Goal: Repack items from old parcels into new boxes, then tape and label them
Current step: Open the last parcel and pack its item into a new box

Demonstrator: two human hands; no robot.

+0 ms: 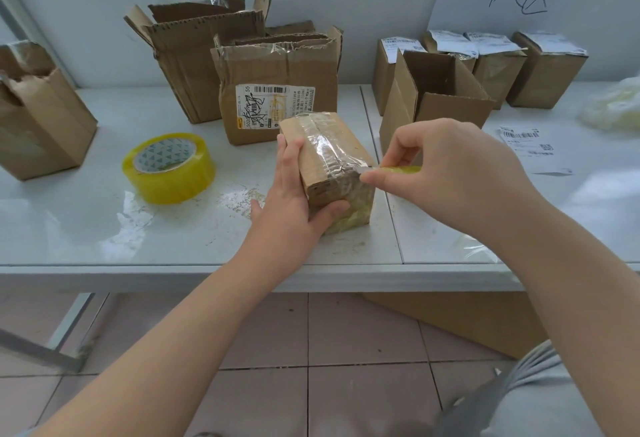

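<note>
Your left hand (pixel 294 201) grips the small brown cardboard parcel wrapped in clear tape (pixel 332 145). Its fingers lie flat along the parcel's left side and its thumb presses the near face. The parcel stands on the white desk (pixel 104 228), close to its front edge. Your right hand (pixel 446 166) is just right of the parcel, fingers curled and pinching a small yellow-handled cutter (pixel 403 169). The cutter's pale tip meets the crinkled tape at the parcel's near top edge. The two hands are apart, one on either side of the parcel. Left of the parcel a yellow roll of packing tape (pixel 169 166) lies flat on the desk. Directly behind the parcel stands an opened brown carton with a printed shipping label on its front (pixel 277 90). Behind and to the left of the parcel is a taller torn brown carton (pixel 183 66). Right of the parcel and slightly behind it, a plain brown box with raised flaps (pixel 440 90) stands open. Farther back on that side is a row of sealed brown boxes with white labels on top (pixel 547 69). A white printed label sheet (pixel 530 149) lies flat on the desk well to the parcel's right. Far to the parcel's left another torn brown carton (pixel 38 114) stands on the desk.
</note>
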